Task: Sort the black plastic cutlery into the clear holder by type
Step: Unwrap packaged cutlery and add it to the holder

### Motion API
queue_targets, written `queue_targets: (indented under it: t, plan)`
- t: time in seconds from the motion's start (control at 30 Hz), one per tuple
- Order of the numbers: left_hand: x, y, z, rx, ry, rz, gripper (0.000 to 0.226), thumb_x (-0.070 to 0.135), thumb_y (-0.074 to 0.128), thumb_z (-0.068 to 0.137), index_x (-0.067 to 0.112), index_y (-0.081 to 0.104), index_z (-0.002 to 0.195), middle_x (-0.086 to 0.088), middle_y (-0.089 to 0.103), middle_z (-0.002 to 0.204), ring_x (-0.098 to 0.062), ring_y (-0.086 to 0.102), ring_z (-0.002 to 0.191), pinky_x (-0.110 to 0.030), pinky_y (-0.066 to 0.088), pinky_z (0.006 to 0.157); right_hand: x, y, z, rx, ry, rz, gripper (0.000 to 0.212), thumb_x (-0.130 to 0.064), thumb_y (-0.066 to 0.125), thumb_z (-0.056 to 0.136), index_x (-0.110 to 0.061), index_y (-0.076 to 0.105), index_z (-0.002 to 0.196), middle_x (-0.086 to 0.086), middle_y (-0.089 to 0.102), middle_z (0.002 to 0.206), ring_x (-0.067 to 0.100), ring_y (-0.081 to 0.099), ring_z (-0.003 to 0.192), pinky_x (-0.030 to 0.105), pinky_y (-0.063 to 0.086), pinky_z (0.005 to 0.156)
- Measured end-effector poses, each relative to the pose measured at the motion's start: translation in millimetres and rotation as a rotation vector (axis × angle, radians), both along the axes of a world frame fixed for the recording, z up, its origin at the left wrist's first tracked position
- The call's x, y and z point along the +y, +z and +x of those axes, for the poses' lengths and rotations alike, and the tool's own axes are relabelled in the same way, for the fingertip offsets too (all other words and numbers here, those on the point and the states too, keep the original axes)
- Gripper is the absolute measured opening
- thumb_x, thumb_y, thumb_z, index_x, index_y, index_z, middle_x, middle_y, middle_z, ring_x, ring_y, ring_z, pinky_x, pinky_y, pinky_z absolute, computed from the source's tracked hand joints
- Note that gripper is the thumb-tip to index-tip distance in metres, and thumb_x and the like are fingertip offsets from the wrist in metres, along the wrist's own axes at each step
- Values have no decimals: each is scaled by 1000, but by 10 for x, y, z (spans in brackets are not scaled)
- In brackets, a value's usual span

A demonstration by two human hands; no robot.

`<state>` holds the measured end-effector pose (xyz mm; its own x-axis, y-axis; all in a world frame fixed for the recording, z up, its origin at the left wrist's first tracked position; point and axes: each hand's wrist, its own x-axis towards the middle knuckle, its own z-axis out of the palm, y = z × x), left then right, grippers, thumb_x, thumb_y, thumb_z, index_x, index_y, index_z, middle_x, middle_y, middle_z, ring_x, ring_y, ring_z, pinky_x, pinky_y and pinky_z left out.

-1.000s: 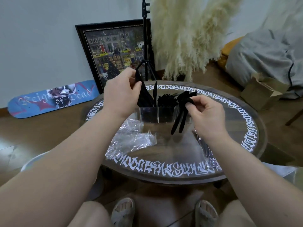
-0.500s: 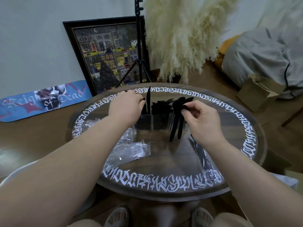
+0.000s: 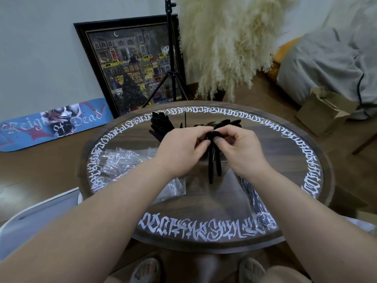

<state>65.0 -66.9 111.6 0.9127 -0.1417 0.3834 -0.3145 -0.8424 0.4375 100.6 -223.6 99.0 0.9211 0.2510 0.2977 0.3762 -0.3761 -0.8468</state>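
A small bunch of black plastic cutlery [image 3: 214, 162] hangs handles down over the table's middle. My right hand [image 3: 240, 148] pinches its top ends, and my left hand [image 3: 181, 152] meets it there, fingers curled on the same bunch. Just behind the hands stands the clear holder [image 3: 204, 160], mostly hidden. Black spoons [image 3: 226, 123] stick up from its right part and black cutlery [image 3: 161, 123] fans out of its left part. More black cutlery in a clear bag [image 3: 255, 201] lies at the right, under my right forearm.
The round glass-topped table [image 3: 204, 231] carries a ring of white lettering. Crumpled clear plastic wrap [image 3: 122, 166] lies on its left side. Beyond the table stand a tripod [image 3: 173, 78], a framed picture [image 3: 130, 66] and pampas grass [image 3: 228, 48]. A cardboard box [image 3: 326, 111] sits at the right.
My left hand left the cutlery in the holder's left part and moved right to join my right hand on the hanging bunch. The view tilted down.
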Motion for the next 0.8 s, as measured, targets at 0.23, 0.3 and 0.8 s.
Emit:
queue_targets:
  t: [0.23,0.3,0.8]
  plan:
    - [175,457,185,-211,179,-54,14,22,62,88,18,71,99,2,73,88,-20,67,81,-36,54,78,-173,83,44,19,-176,110,30,-9,64,86,-36,60,73,-15,64,67,13,62,72,40,55,77]
    - [252,613,276,-303,254,-28,15,24,60,88,17,70,97,1,72,85,-22,67,79,-37,53,77,-211,108,55,19,-192,120,30,-11,64,86,-37,60,71,-19,64,67,9,61,71,35,54,75]
    - [222,110,641,186,280,337,25,32,45,98,22,66,109,-5,69,103,-31,60,99,-38,50,79,-450,55,164,-140,-272,92,25,-11,62,88,-35,57,90,-16,60,75,12,59,70,36,53,78]
